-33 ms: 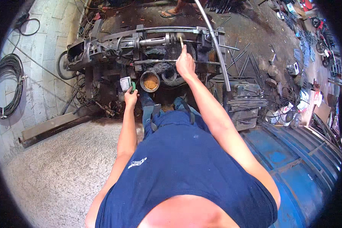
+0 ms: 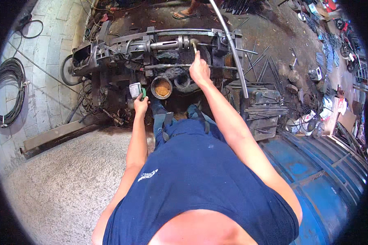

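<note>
Ahead of me stands a dark metal lathe-like machine (image 2: 149, 66) with a shiny horizontal spindle (image 2: 165, 45). My right hand (image 2: 200, 70) is closed around a short pale-handled tool (image 2: 194, 44), whose far end is at the right end of the spindle. The tool's head is too small to tell its kind. Below and left of the machine, my left hand (image 2: 141, 104) grips the green side of a small pale-faced box (image 2: 135, 90). Its fingers are partly hidden. Between the hands, a round metal can (image 2: 162, 87) holds orange-brown stuff.
A long bent metal pipe (image 2: 232, 49) slants past the machine's right end. Metal rods (image 2: 268, 111) lie on a grey box at right. A coiled black cable (image 2: 8, 92) hangs at far left. Blue metal panels (image 2: 310, 179) lie lower right. Another person's sandalled foot (image 2: 185, 14) is beyond the machine.
The spindle looks slightly shifted to the right, and the tool head in my right hand has tilted a little. Both hands stay nearly in place.
</note>
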Available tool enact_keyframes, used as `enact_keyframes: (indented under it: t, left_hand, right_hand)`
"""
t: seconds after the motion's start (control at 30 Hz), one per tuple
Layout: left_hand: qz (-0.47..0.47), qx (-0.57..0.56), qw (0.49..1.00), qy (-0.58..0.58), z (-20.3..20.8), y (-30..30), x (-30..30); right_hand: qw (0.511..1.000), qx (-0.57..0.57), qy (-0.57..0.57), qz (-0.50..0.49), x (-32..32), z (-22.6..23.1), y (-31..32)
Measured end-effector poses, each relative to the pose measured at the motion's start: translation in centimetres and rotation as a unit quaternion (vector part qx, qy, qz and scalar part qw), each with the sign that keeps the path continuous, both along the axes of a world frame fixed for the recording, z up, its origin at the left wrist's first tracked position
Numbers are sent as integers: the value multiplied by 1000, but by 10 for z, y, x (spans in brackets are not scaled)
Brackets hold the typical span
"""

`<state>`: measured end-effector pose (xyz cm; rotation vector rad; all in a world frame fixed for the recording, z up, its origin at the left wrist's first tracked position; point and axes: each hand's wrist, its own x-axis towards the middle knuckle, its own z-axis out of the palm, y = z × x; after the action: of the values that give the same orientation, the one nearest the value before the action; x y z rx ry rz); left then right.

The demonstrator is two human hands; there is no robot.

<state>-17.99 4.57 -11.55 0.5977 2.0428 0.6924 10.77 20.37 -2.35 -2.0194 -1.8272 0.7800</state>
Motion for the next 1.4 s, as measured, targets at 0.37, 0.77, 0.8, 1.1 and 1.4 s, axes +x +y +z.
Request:
enact_keyframes:
  t: [0.37, 0.77, 0.8, 1.1, 1.4]
  left_hand:
    - [-11, -5, 1000, 9, 8, 4, 2]
    - [-2, 7, 1000, 1, 5, 4, 2]
    - [2, 2, 1000, 3, 6, 4, 3]
    - [-4, -5, 1000, 5, 14, 6, 2]
    - [-10, -12, 1000, 7, 7, 5, 1]
  right_hand:
    - [996, -55, 61, -24, 18, -20, -72]
    - [994, 52, 76, -52, 0, 9, -1]
    - [996, 22, 66, -54, -1, 4, 2]
    - [994, -67, 84, -27, 26, -37, -78]
    - [995, -80, 60, -19, 34, -32, -73]
